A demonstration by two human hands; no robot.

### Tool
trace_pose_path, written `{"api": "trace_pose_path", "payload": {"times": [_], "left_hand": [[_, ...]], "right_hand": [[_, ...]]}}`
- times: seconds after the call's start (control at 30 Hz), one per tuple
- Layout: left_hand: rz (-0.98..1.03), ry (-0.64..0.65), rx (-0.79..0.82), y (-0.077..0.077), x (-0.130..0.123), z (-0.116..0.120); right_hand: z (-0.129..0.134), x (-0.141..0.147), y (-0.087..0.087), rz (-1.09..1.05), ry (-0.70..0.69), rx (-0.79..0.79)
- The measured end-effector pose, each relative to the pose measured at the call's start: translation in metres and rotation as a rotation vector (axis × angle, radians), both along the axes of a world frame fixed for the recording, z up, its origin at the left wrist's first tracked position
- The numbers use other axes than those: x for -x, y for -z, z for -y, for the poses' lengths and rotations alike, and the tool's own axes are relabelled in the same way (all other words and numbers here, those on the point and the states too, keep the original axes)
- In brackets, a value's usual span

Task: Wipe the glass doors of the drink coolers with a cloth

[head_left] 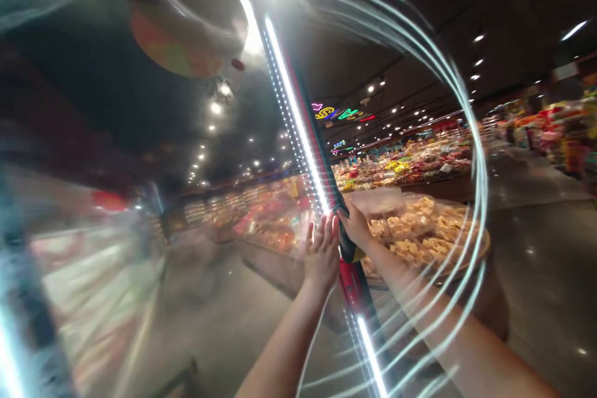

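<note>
A long dark frame (pixel 303 99) with a bright white light strip runs slanting from the upper middle down to the bottom right. Its red section (pixel 351 286) lies just below my hands. My left hand (pixel 323 252) rests against the left side of the frame, its fingers stretched upward and its palm turned away. On the right side, my right hand (pixel 357 224) is closed round the dark edge, with some fingers hidden behind it. Curved white streaks of light (pixel 476 137) sweep round the right side.
A bin of pale packaged food (pixel 420 230) stands beyond my right hand. Farther back lie colourful goods (pixel 401 165) under small ceiling lamps. Shiny floor (pixel 536 261) stretches along the right. The left side is blurred or reflected, with a bright strip (pixel 9 348) at its edge.
</note>
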State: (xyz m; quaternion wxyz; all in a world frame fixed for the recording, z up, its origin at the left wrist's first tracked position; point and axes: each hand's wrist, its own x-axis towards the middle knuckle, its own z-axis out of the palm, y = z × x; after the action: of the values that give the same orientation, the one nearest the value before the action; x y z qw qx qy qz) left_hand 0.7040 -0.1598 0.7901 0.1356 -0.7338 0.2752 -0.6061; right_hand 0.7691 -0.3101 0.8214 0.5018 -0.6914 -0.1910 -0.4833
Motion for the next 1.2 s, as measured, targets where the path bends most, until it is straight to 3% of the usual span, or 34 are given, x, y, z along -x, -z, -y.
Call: {"api": "trace_pose_path", "payload": {"times": [0.13,0.4,0.6,0.7,0.8,1.0,1.2], "left_hand": [[-0.018,-0.055,0.027,-0.035,0.023,0.020],[-0.015,-0.194,0.073,-0.070,0.067,0.072],[-0.081,-0.267,0.044,-0.092,0.110,0.110],[-0.119,-0.302,0.013,-0.104,0.135,0.129],[-0.120,-0.311,-0.048,-0.119,0.164,0.146],[-0.080,-0.360,-0.063,-0.143,0.231,0.175],[-0.077,-0.386,-0.027,-0.160,0.304,0.206]], "right_hand": [[0.000,0.012,0.006,-0.039,-0.009,-0.039],[0.022,0.055,0.006,-0.094,-0.042,-0.045],[0.065,0.112,0.016,-0.052,-0.081,-0.045],[0.094,0.145,0.016,0.011,-0.205,-0.065],[0.119,0.173,-0.009,0.083,-0.429,-0.089],[0.146,0.206,-0.095,0.104,-0.794,-0.268],[0.173,0.249,-0.128,0.151,-0.948,-0.235]]}}
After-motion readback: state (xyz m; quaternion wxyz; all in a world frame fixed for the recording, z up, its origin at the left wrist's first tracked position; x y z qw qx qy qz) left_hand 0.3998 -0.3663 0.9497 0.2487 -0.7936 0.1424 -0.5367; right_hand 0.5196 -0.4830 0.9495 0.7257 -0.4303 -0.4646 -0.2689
